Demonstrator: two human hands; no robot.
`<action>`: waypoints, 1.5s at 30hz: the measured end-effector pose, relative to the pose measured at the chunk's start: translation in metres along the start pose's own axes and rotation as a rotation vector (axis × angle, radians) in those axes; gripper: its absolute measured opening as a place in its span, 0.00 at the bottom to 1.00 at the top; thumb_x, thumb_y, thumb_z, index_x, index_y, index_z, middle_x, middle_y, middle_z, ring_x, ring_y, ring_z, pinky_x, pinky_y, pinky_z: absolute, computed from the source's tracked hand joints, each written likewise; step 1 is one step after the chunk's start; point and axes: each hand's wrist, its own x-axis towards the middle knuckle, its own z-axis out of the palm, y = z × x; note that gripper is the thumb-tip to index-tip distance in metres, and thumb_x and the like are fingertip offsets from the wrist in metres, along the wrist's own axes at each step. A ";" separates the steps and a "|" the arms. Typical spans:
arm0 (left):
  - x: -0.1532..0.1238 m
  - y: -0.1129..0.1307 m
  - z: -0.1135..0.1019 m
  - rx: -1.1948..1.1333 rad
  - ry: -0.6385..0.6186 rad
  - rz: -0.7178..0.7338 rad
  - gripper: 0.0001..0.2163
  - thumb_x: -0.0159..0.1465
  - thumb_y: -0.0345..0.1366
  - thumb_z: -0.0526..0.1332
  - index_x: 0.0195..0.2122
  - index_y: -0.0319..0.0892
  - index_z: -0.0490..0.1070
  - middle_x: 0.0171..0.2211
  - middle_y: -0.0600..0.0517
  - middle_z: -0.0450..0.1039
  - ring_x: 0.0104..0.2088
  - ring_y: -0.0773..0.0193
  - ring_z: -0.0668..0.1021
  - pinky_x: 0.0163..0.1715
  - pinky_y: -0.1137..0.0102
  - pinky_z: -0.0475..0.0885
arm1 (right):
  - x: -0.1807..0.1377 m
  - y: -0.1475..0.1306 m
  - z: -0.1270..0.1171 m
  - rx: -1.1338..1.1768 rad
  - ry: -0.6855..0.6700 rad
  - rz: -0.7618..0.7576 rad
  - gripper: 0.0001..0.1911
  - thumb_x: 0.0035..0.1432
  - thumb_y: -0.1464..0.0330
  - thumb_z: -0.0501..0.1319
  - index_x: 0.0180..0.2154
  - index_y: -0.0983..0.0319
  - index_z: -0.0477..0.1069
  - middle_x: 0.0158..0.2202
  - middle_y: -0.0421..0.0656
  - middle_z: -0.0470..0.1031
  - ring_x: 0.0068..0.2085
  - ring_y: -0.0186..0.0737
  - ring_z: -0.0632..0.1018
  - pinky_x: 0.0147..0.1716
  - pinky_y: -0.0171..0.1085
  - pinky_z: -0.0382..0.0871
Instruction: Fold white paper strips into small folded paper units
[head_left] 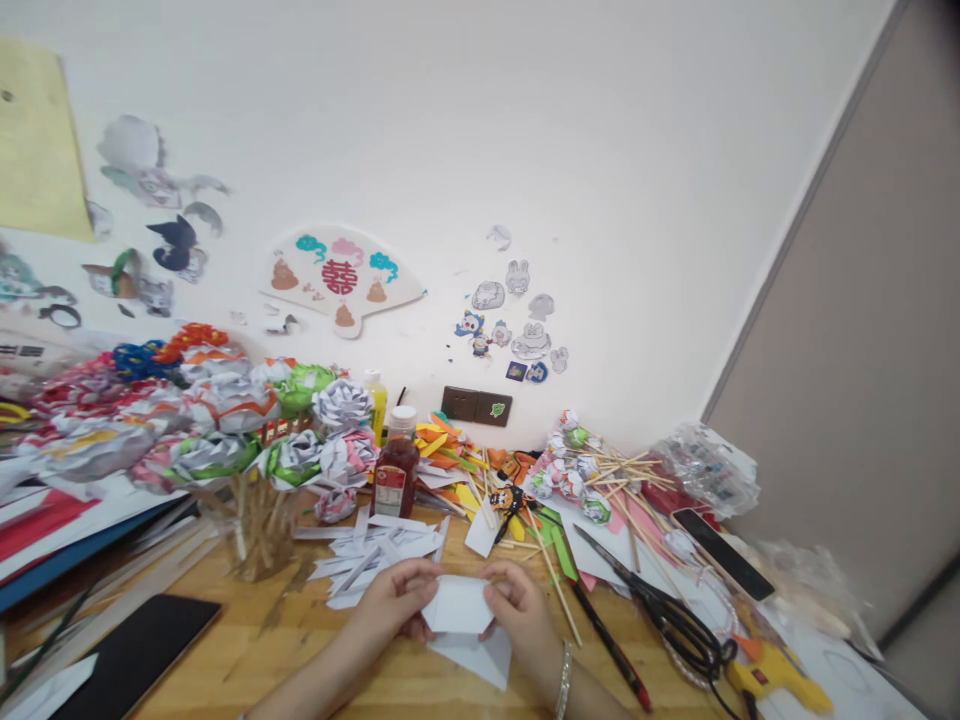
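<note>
Both of my hands hold a small white piece of paper (pixel 459 606) low in the middle of the view, just above the wooden table (pixel 300 640). My left hand (pixel 394 600) pinches its left edge and my right hand (pixel 521 612) pinches its right edge. The paper is partly folded, with a pointed flap (pixel 480 655) hanging below. A bracelet sits on my right wrist.
Loose white paper pieces (pixel 375 550) lie just beyond my hands. Paper flowers on sticks (pixel 225 420) fill the left, with a red-brown bottle (pixel 394 475) beside them. To the right lie black scissors (pixel 667 610), a red pen (pixel 611 650), a yellow glue gun (pixel 776 675) and a phone (pixel 724 553). A dark tablet (pixel 139 650) lies at the left.
</note>
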 end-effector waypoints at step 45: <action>0.001 0.003 0.000 0.013 -0.040 -0.049 0.13 0.48 0.42 0.58 0.30 0.38 0.65 0.13 0.56 0.69 0.15 0.66 0.72 0.15 0.76 0.64 | 0.001 -0.001 -0.002 -0.101 0.049 -0.070 0.11 0.42 0.61 0.60 0.23 0.64 0.69 0.13 0.34 0.63 0.12 0.27 0.64 0.13 0.28 0.55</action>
